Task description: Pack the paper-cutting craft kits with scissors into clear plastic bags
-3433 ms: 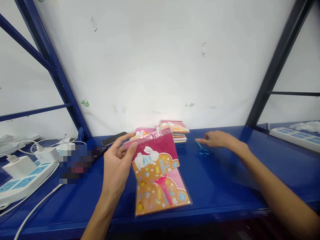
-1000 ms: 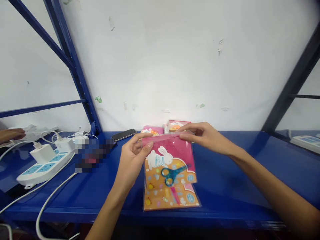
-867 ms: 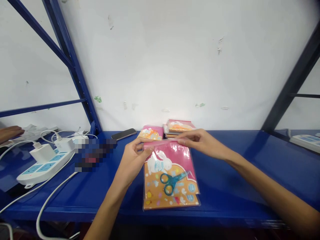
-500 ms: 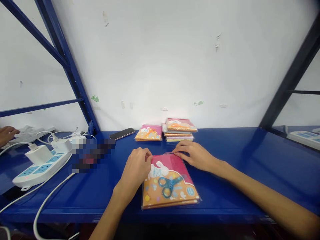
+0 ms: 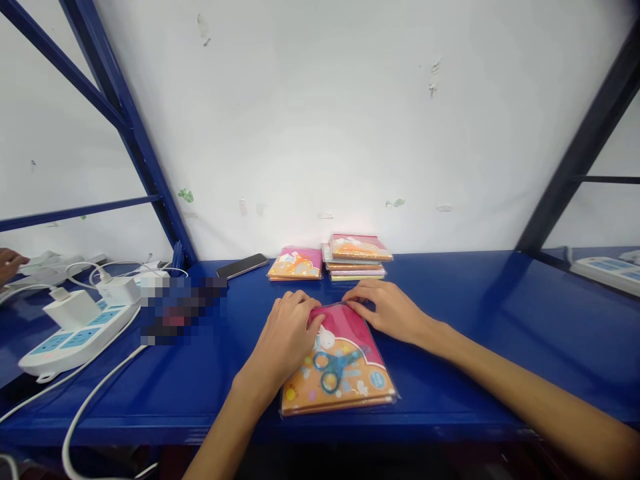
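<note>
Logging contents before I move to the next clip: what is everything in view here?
packet: one, clear bag over a pink-and-orange rabbit card, front of shelf, under both hands
scissors: one, blue, inside that packet
loose packet: one, pink-orange, back by the wall
packet stack: one pile, number unclear, right of the loose packet
phone: one, black, left of the loose packet
power strip: one, white-blue, far left
chargers: two, white, on that strip
cable: white, trailing off the front edge
second strip: one, white-blue, far right
shelf: blue metal
other person's hand: left edge
left hand: on the packet
right hand: on the packet's top edge
</note>
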Demonstrator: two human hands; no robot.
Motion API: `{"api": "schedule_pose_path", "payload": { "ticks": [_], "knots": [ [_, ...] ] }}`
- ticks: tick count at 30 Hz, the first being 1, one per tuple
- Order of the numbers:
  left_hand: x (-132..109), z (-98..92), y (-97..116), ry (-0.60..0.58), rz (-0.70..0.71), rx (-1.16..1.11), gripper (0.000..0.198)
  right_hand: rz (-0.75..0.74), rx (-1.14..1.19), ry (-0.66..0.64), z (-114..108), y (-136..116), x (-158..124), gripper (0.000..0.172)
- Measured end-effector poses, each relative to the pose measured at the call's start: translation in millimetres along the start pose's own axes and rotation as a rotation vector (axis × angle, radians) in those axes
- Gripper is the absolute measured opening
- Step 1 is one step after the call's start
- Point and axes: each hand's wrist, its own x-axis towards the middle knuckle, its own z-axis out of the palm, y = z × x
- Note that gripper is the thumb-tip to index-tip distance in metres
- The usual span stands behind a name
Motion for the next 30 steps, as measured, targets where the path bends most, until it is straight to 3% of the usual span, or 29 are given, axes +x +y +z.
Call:
{"api": "schedule_pose_path", "payload": {
  "ticks": [14, 24, 30],
  "knots": [
    [1.2, -6.2, 2.0, -0.030, 0.005, -0.028, 0.026, -0.090, -0.033, -0.035, -11.2, -4.9, -1.2, 0.023],
    [-4.2, -9.1, 11.6, -0.009, 0.144, -0.241, 0.025, -0.043, 0.006, -0.032, -11.8, -7.8, -1.2, 0.027],
    [-8.3, -6.7, 15.2, -0.072, 0.119, -0.172, 0.034, -0.026, 0.010, -0.026, -10.3, -6.4, -2.3, 0.027]
  ]
}}
